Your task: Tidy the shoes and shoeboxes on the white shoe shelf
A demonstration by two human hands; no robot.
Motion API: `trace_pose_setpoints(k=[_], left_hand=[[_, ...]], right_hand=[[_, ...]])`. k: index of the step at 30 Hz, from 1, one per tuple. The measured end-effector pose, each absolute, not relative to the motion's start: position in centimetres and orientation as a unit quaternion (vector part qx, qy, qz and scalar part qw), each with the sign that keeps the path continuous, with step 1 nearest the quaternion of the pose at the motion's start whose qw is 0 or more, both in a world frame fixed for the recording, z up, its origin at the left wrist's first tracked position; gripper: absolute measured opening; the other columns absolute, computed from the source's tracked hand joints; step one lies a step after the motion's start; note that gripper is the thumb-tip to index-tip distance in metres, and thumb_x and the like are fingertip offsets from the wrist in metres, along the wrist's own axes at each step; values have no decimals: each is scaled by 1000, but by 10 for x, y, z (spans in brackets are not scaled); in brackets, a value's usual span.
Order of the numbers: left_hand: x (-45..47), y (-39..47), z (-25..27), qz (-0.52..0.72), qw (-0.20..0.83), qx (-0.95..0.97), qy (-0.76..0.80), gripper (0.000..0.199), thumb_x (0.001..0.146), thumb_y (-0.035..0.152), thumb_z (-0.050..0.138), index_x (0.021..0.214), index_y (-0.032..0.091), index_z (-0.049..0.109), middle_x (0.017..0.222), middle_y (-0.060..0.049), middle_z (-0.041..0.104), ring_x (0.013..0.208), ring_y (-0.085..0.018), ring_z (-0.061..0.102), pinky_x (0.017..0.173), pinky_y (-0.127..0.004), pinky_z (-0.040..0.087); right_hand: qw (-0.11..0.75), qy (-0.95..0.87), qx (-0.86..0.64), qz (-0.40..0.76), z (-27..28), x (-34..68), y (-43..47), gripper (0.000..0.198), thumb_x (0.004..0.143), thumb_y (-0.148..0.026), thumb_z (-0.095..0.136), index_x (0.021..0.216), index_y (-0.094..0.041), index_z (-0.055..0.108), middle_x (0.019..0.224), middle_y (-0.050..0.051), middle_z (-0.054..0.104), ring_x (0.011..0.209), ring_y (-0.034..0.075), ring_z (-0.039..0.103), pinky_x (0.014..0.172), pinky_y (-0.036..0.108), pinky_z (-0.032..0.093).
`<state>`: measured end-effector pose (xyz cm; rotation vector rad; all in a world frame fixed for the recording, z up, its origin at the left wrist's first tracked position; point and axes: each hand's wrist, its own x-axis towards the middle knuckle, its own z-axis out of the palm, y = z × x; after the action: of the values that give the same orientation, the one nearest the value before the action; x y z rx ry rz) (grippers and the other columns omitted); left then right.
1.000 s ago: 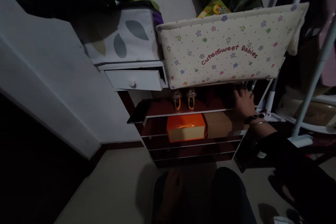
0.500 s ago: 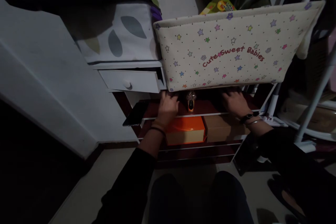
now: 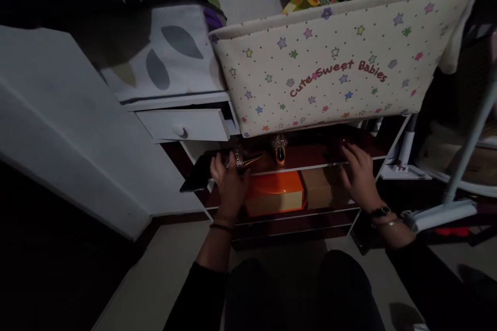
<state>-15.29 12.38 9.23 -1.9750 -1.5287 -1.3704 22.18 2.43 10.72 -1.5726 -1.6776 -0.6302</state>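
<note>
Shoe of silvery glitter with a thin gold heel [image 3: 237, 158]: tilted, heel pointing right, at the left part of the dark-red upper shelf [image 3: 310, 155]. Left hand [image 3: 230, 182] part-curled against it; firm grip or mere touch, cannot tell. Right hand [image 3: 361, 176] loosely spread, thumb apart, nothing visibly held, fingertips near a glossy dark-red object [image 3: 344, 143]. Risks: flat black phone [image 3: 197, 175] juts past the shelf edge, could drop if knuckles brush it; swinging heel might topple the upright glittery shoe [image 3: 280, 149] beside.
</note>
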Motion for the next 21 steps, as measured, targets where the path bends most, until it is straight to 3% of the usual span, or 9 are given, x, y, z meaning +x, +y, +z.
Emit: trace_pose_setpoints(k=[2, 5, 10, 12, 14, 15, 17, 20, 21], left_hand=[[-149, 104, 93, -512, 163, -687, -489, 62, 96, 37, 66, 150, 9, 56, 163, -26, 27, 150, -41, 27, 124, -56, 27], [-140, 63, 71, -553, 155, -690, -440, 49, 98, 30, 64, 143, 12, 58, 152, -22, 43, 143, -34, 41, 121, -52, 30], [-130, -5, -41, -589, 11, -591, -552, 54, 98, 37, 62, 144, 11, 51, 135, -20, 55, 128, -32, 50, 110, -53, 43], [-129, -29, -95, -549, -105, -573, -600, 49, 95, 43, 58, 132, 11, 58, 129, -21, 58, 125, -36, 52, 111, -59, 43], [-127, -48, -137, -478, -251, -572, -618, 40, 83, 44, 60, 111, 16, 67, 126, -21, 59, 127, -41, 54, 114, -63, 40], [-125, -55, -152, -442, -325, -560, -621, 36, 79, 42, 63, 108, 21, 69, 129, -19, 59, 131, -42, 53, 118, -63, 37], [-118, -61, -167, -421, -379, -552, -612, 34, 77, 41, 68, 105, 24, 70, 129, -17, 61, 132, -40, 56, 118, -60, 40], [-99, -48, -161, -431, -403, -536, -604, 44, 84, 50, 67, 120, 24, 66, 132, -18, 61, 132, -35, 59, 110, -54, 50], [-90, -40, -154, -440, -415, -521, -602, 49, 88, 54, 63, 126, 24, 62, 134, -20, 60, 132, -35, 60, 107, -51, 52]], right_hand=[[444, -633, -589, -234, 79, 216, -9, 47, 101, -31, 46, 144, -15, 55, 145, 11, 53, 139, 18, 48, 120, 40, 44], [487, -584, -628, -165, 22, 217, -53, 42, 101, -34, 46, 137, -16, 58, 135, 10, 59, 132, 18, 54, 114, 40, 47], [559, -427, -710, 29, -92, 227, -97, 53, 99, -54, 46, 136, -17, 56, 134, 10, 60, 121, 20, 63, 106, 46, 55], [508, -486, -712, 0, -136, 218, -110, 45, 99, -47, 45, 131, -18, 56, 130, 10, 62, 115, 19, 66, 98, 43, 59], [425, -601, -670, -96, -173, 200, -122, 36, 96, -33, 45, 128, -21, 58, 124, 8, 64, 110, 18, 67, 89, 36, 61], [379, -651, -643, -139, -185, 190, -126, 35, 92, -28, 47, 124, -23, 60, 121, 7, 65, 107, 18, 67, 86, 36, 61], [298, -712, -612, -172, -195, 172, -130, 39, 89, -23, 50, 125, -28, 63, 119, 5, 65, 106, 19, 66, 88, 38, 60], [349, -652, -648, -183, -162, 165, -116, 49, 95, -28, 48, 144, -23, 50, 134, 9, 59, 120, 18, 61, 90, 35, 61], [363, -625, -668, -178, -141, 169, -106, 61, 97, -35, 49, 155, -19, 40, 144, 13, 52, 133, 21, 55, 100, 38, 60]])
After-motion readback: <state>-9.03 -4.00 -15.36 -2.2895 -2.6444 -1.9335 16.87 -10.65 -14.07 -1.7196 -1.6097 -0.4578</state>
